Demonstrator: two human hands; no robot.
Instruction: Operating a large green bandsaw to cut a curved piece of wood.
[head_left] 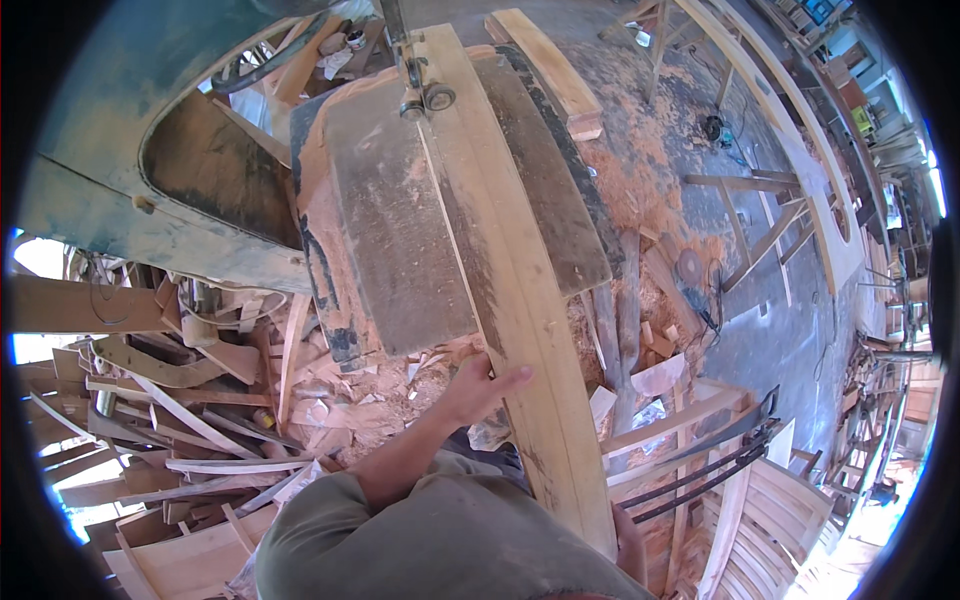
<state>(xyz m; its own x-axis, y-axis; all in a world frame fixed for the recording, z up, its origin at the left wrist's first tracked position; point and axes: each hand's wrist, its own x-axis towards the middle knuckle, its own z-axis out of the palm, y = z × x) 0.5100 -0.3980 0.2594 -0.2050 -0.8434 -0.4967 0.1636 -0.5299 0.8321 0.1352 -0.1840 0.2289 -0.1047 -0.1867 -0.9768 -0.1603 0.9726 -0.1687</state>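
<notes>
Plank (530, 320) lies lengthwise over the bandsaw table (385, 200), near end overhanging the table's near edge toward the body. Left edge sits right by the guide rollers (438, 96) above the table's far part; can't make out the blade itself.

Left hand (478, 390): just off the table's near edge, partly closed on the plank's left edge. One digit, likely the thumb, lies across the top face; the rest are bent at the side, partly hidden. Reads as a steadying hold.

Right hand (628, 540): farther off the table's near edge, against the plank's right side by its near end. Fingers mostly hidden, can't tell how far closed. Probably takes the weight of the overhang so the plank stays flat on the table.

Around the table: teal saw frame (90, 200) on its left, second timber (548, 75) off its far right corner, sawdust (630, 160) to its right, offcuts (190, 425) piled left of its near edge, likely tossed there out of the way. Large curved wooden frame (825, 205) well to its right.
</notes>
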